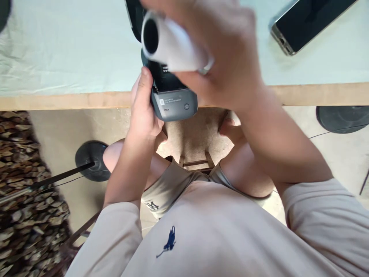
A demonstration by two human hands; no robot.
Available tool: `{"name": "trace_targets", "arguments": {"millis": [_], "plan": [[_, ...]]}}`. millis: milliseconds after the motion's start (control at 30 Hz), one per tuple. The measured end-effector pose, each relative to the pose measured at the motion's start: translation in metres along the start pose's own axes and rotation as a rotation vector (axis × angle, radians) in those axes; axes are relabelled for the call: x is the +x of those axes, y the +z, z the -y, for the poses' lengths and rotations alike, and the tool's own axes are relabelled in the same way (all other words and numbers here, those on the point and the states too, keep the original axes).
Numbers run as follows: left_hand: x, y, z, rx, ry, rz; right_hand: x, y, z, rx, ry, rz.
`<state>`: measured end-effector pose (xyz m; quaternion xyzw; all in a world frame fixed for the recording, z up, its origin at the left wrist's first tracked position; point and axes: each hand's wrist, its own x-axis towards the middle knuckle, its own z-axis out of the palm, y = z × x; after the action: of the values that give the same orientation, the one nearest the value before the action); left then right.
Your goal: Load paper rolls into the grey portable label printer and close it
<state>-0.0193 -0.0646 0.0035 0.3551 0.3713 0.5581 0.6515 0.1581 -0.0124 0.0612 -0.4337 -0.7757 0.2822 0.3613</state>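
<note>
My left hand (143,111) grips a dark grey device (173,100) from its left side, thumb along the edge, holding it at the table's front edge. The device's lid is open and a black cavity shows inside. My right hand (221,50) is above it, close to the camera and blurred, holding a white paper roll (173,44) with a dark hollow core just over the open cavity. Whether the roll touches the device I cannot tell.
A black smartphone (308,21) lies on the pale green table cover (66,50) at the far right. The wooden table edge (72,100) runs across the view. Below are my knees, round black bases (92,157) on the floor and stacked wood (25,184) at left.
</note>
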Motion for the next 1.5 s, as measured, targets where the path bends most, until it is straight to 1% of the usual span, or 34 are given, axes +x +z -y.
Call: {"name": "trace_targets", "arguments": {"millis": [33,100,167,233,367,533,567,667,733,767,833,933,1000,1067,1167,1233,1267,1333,1433,1500], "plan": [[0.000,-0.001,0.001,0.002,0.018,0.009,-0.002,0.006,0.010,-0.222,-0.064,0.095],[0.000,0.000,0.001,0.009,0.020,0.017,-0.004,0.017,0.022,-0.481,0.012,0.207],[-0.001,0.002,-0.001,0.011,-0.019,0.014,-0.005,0.026,0.026,-0.565,0.114,0.229],[-0.002,0.003,-0.003,0.003,-0.042,0.007,-0.005,0.030,0.024,-0.592,0.122,0.214],[-0.002,0.003,-0.005,0.015,-0.044,0.019,-0.006,0.030,0.017,-0.620,0.063,0.183],[-0.003,0.001,-0.004,0.058,-0.052,-0.019,-0.008,0.023,0.013,-0.590,-0.018,0.145],[-0.003,0.000,-0.004,0.069,-0.056,-0.021,-0.008,0.022,0.013,-0.591,-0.009,0.151],[-0.003,0.000,-0.003,0.083,-0.063,-0.029,-0.007,0.021,0.013,-0.537,0.083,0.182],[-0.002,0.000,-0.003,0.056,-0.064,0.010,-0.005,0.023,0.011,-0.465,0.099,0.185],[-0.001,0.000,-0.003,0.040,-0.057,0.035,-0.004,0.025,0.008,-0.433,0.080,0.183],[0.000,0.000,-0.003,0.025,-0.034,0.061,-0.004,0.027,0.002,-0.375,-0.005,0.188],[0.002,-0.003,-0.003,0.039,0.005,0.028,-0.010,0.030,-0.007,-0.296,-0.168,0.231],[0.003,-0.007,-0.001,0.079,-0.004,0.015,-0.016,0.031,-0.010,-0.270,-0.233,0.191],[0.004,-0.012,0.003,0.115,0.007,0.015,-0.021,0.029,-0.010,-0.255,-0.260,0.077],[0.007,-0.020,0.011,0.127,0.068,0.050,-0.024,0.026,-0.008,-0.209,-0.275,-0.198],[0.008,-0.025,0.014,0.145,0.066,0.083,-0.023,0.025,-0.013,-0.182,-0.253,-0.374],[0.009,-0.026,0.014,0.162,0.058,0.088,-0.022,0.025,-0.019,-0.163,-0.243,-0.433],[0.010,-0.029,0.013,0.196,0.031,0.103,-0.018,0.030,-0.033,-0.118,-0.291,-0.453],[0.011,-0.032,0.009,0.209,0.023,0.161,-0.012,0.040,-0.049,-0.025,-0.407,-0.394],[0.010,-0.033,0.008,0.198,0.018,0.198,-0.011,0.043,-0.047,0.040,-0.383,-0.383]]}}
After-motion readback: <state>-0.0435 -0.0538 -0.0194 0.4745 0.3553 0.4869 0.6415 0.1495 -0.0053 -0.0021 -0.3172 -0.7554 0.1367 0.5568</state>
